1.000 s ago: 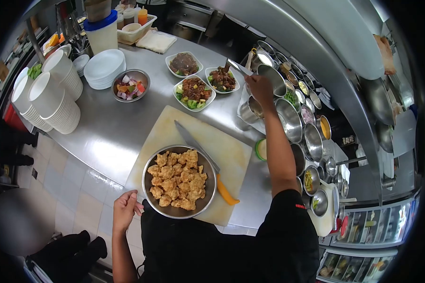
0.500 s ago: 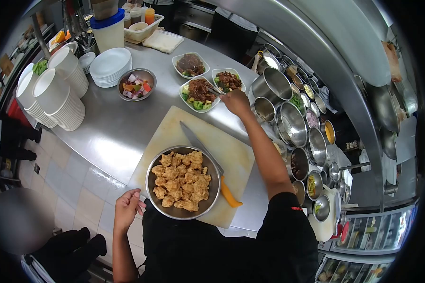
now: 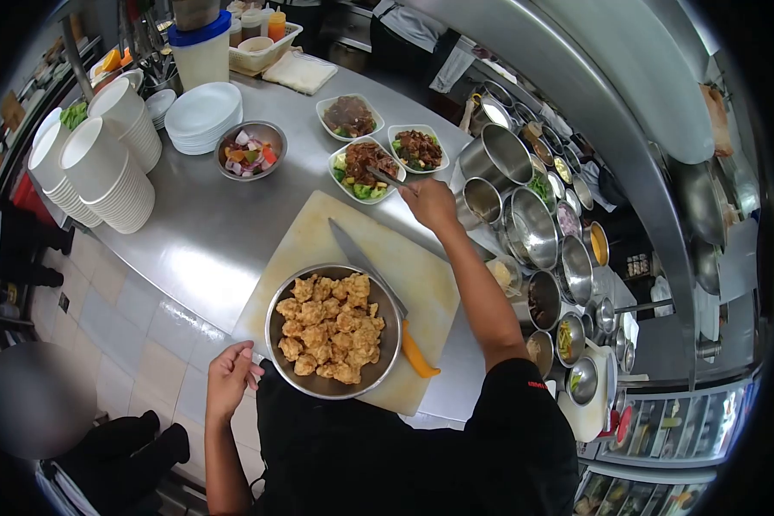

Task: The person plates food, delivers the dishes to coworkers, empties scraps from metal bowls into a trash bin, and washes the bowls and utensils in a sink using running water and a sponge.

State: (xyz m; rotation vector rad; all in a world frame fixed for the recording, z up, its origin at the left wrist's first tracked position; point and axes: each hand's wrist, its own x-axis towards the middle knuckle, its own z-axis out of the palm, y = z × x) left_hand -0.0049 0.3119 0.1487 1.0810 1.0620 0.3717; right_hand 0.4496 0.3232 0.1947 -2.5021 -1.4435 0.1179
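My right hand (image 3: 430,205) is closed around metal tongs (image 3: 385,176), whose tips reach into the brown meat in a white bowl with broccoli (image 3: 349,191). Two similar bowls of meat and greens, a back-left bowl (image 3: 350,118) and a right-hand bowl (image 3: 418,149), stand beside it. Low by my body, my left hand (image 3: 232,378) hangs empty, its fingers loosely curled and slightly apart. Close to it, a steel bowl (image 3: 273,344) full of fried battered pieces (image 3: 331,327) rests on the cutting board (image 3: 318,225). A yellow-handled knife (image 3: 417,351) lies on the board, partly behind the bowl.
A steel bowl of chopped onion and peppers (image 3: 249,153), stacked plates (image 3: 203,116) and stacked white tubs (image 3: 116,185) stand on the left. Many steel pots and ingredient bowls (image 3: 531,228) crowd the right side. A folded cloth (image 3: 300,71) lies at the back. People stand nearby.
My right hand has drawn back slightly down and right with the tongs, whose tips stay at the meat. My left hand stays put. A person beyond the counter has shifted, showing a white cloth.
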